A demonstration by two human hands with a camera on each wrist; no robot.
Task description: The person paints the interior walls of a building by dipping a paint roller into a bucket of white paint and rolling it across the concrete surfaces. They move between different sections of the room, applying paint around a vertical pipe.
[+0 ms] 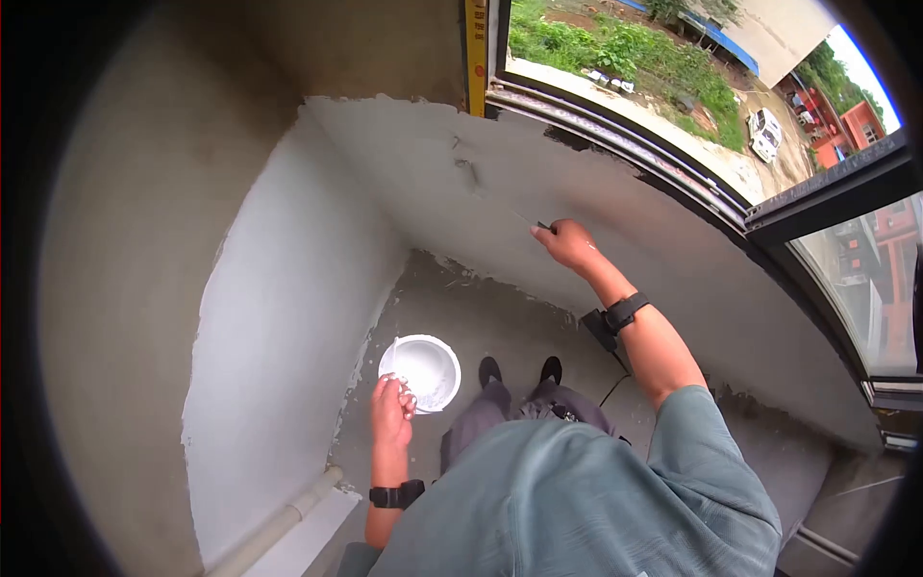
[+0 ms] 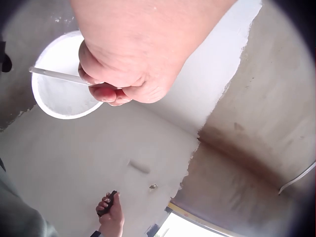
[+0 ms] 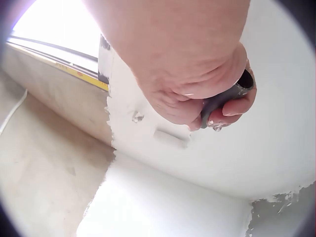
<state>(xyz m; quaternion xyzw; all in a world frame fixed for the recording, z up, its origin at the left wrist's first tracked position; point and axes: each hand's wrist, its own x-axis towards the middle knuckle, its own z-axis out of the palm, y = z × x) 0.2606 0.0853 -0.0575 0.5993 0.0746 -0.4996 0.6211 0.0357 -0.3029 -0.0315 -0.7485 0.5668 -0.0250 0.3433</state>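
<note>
My right hand [image 1: 569, 244] grips the dark handle [image 3: 224, 101] of a putty knife, close by the white-coated wall [image 1: 615, 231] below the window. Its thin blade shows only faintly in the head view, pointing left. White smears mark the fingers. Low on the left, my left hand [image 1: 390, 409] is beside and partly over a round white bucket [image 1: 456, 377] on the floor. Between its curled fingers is a thin white strip [image 2: 57, 74], seen nearly edge-on across the bucket's mouth; I cannot tell what kind of tool it is. The bucket's inside is coated white.
A small hole [image 3: 137, 117] and a short raised mark [image 3: 170, 138] break the wall's coat. Above runs the window frame [image 1: 625, 144], with a yellow level-like strip [image 1: 476, 58] beside it. A pipe [image 1: 279, 524] lies low left. My shoes [image 1: 490, 370] stand near the bucket.
</note>
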